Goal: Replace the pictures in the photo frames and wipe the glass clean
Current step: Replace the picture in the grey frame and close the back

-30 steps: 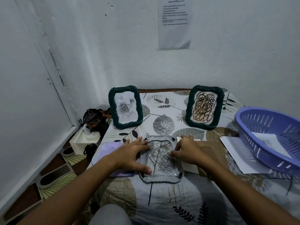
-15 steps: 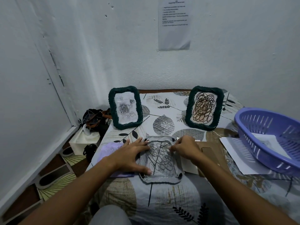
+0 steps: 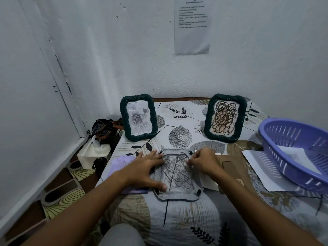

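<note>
Head view, left hand [image 3: 142,170] fingers spread flat on frame [image 3: 177,176], right hand [image 3: 204,161] pinching its edge.

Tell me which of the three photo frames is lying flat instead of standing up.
The frame under the hands, nearest the person, lies flat on the table, back side up. The rose frame and the brown scribble frame both stand upright near the wall.
</note>
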The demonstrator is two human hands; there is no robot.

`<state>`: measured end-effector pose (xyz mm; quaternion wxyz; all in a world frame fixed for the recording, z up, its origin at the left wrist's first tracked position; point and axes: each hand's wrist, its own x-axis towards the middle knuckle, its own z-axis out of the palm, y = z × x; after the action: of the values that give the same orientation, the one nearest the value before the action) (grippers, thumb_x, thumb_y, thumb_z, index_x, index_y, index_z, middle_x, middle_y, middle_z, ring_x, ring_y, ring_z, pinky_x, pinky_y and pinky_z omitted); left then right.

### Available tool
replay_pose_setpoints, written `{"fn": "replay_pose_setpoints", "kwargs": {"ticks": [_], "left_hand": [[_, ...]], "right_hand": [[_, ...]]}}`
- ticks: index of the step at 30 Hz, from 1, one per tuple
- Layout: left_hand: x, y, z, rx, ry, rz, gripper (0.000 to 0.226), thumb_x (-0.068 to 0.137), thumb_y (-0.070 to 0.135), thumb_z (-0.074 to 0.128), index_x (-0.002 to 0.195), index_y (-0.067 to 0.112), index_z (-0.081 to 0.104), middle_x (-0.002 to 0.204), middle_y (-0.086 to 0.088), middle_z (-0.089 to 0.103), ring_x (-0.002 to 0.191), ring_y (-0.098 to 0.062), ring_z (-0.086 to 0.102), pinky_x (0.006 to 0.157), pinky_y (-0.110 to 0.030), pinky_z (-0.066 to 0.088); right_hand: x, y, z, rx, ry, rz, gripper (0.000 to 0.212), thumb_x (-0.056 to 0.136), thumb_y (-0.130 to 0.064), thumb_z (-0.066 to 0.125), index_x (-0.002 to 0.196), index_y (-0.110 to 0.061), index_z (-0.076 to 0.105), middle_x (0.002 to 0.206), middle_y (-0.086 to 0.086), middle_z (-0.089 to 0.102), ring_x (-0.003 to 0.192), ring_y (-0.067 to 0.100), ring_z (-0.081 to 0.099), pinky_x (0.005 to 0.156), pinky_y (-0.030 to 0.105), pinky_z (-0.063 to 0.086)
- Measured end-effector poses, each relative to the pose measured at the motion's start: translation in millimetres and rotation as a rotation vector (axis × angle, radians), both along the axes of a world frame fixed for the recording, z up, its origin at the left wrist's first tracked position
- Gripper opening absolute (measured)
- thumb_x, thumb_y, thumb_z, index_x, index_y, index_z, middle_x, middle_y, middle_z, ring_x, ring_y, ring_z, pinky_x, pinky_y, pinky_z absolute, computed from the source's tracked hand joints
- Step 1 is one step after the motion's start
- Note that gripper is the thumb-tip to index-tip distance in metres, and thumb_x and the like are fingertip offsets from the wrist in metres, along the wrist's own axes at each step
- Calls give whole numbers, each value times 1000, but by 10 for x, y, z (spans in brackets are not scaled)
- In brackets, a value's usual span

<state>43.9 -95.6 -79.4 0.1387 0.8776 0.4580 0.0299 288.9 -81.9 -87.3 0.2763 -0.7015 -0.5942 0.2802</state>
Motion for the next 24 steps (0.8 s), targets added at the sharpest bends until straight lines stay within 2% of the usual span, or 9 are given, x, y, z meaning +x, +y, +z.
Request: {"fn": "replay_pose_setpoints", "kwargs": {"ticks": [5, 10, 13, 15, 17, 20, 24], "left_hand": [[15, 30, 14, 0, 18, -6, 110, 62, 83, 55, 150, 23, 31, 161, 7, 15, 148, -8, -2, 117, -48, -8], [30, 32, 34, -13, 30, -12, 115, 57, 88, 50, 150, 23, 31, 161, 6, 16, 148, -8, -3, 117, -47, -9], [42, 28, 62, -29, 39, -16, 117, 56, 90, 49, 149, 23, 30, 161, 7, 14, 148, -9, -3, 117, -46, -10], [58, 22, 82, -31, 43, -7, 108, 63, 82, 59, 149, 23, 31, 161, 7, 14, 148, -10, -2, 117, -47, -10], [73, 18, 87, -23, 45, -3, 101, 68, 73, 65, 148, 22, 31, 161, 6, 15, 148, -10, -2, 118, -47, -9], [86, 20, 86, -25, 49, -2, 99, 69, 72, 66, 148, 23, 32, 161, 5, 16, 148, -11, -1, 118, -46, -10], [78, 35, 95, -26, 52, -1, 99, 69, 73, 65, 148, 24, 32, 161, 5, 17, 149, -12, 0, 118, -47, -9]], "right_hand": [[-5, -35, 23, 26, -135, -24, 24, 74, -34, 77, 64, -16, 64, 105, 13, 68, 129, 34, 41, 114, 56, 16], [0, -59, 27, 43, -204, 19, 27, 73, -38, 78, 64, -19, 60, 113, 17, 65, 128, 37, 43, 116, 52, 18], [-5, -129, 120, 86, -257, 54, 19, 76, -35, 75, 76, -21, 61, 129, 12, 55, 135, 36, 32, 113, 51, 26], [1, -167, 178, 96, -304, 101, 20, 80, -35, 72, 94, -22, 64, 142, 12, 44, 141, 37, 22, 115, 51, 22], [8, -187, 211, 72, -348, 152, 31, 81, -39, 71, 108, -24, 66, 153, 13, 29, 145, 39, 10, 117, 52, 13], [28, -199, 218, 37, -360, 223, 35, 81, -45, 69, 111, -29, 66, 159, 15, 13, 146, 40, -1, 116, 54, 4], [76, -181, 173, 22, -333, 269, 40, 80, -48, 68, 116, -32, 64, 158, 15, 14, 146, 39, -2, 117, 55, 0]]}}
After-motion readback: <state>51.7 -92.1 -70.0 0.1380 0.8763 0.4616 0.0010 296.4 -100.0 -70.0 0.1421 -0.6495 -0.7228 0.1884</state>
